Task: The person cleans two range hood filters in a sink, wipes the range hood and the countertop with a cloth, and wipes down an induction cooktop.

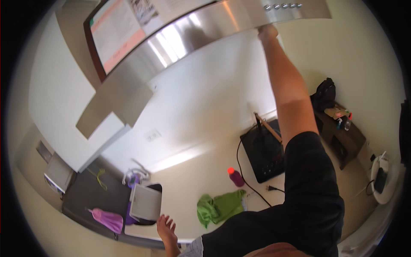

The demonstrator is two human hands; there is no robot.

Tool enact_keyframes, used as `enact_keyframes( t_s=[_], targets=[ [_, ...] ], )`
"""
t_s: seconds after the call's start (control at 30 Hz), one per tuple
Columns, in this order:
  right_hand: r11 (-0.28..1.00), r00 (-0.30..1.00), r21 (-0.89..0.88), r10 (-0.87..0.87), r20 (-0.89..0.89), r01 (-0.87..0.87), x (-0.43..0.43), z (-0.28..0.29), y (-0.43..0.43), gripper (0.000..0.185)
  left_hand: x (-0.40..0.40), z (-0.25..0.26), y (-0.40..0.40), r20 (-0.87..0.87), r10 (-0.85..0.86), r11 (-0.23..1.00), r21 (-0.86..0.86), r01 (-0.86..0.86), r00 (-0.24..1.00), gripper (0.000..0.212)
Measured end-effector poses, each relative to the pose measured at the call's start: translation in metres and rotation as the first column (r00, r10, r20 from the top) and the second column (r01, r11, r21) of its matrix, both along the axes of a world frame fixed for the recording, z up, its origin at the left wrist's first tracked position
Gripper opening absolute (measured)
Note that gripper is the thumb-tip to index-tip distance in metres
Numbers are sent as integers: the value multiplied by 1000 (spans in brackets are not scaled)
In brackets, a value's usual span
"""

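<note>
My right arm, in a black short sleeve, reaches up to a stainless-steel range hood (205, 35). My right hand (268, 33) is at the hood's lower edge, below a row of several round buttons (282, 6). Its fingers are blurred and partly hidden, so whether they hold something is unclear. Low in the view, my left hand (166, 226) is empty with its fingers apart, by the front edge of the pale countertop (183, 199). Nearest to it is a grey rectangular panel or lid (146, 202). Further right lies a crumpled green cloth (224, 207).
A black induction cooktop (261, 157) has a loose cord and plug (272, 188). Near it stands a red-capped purple bottle (236, 177). A pink towel (107, 220) is at the left. White cabinets (57, 96) project at left. A black backpack (324, 94) sits at right.
</note>
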State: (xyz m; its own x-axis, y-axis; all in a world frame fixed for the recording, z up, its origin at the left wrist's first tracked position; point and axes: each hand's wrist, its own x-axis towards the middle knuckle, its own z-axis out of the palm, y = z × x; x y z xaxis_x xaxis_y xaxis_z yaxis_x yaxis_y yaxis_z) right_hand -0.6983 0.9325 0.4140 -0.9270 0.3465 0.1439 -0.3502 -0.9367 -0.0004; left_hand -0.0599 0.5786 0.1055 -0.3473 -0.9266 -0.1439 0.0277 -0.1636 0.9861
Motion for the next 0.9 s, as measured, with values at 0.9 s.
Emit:
enact_keyframes(
  t_s=[0.9],
  targets=[
    [-304,811,866,326,486,-397,348,-433,-239,45,-91,-102,-55,278,-576,731,-245,636,769,22]
  ],
)
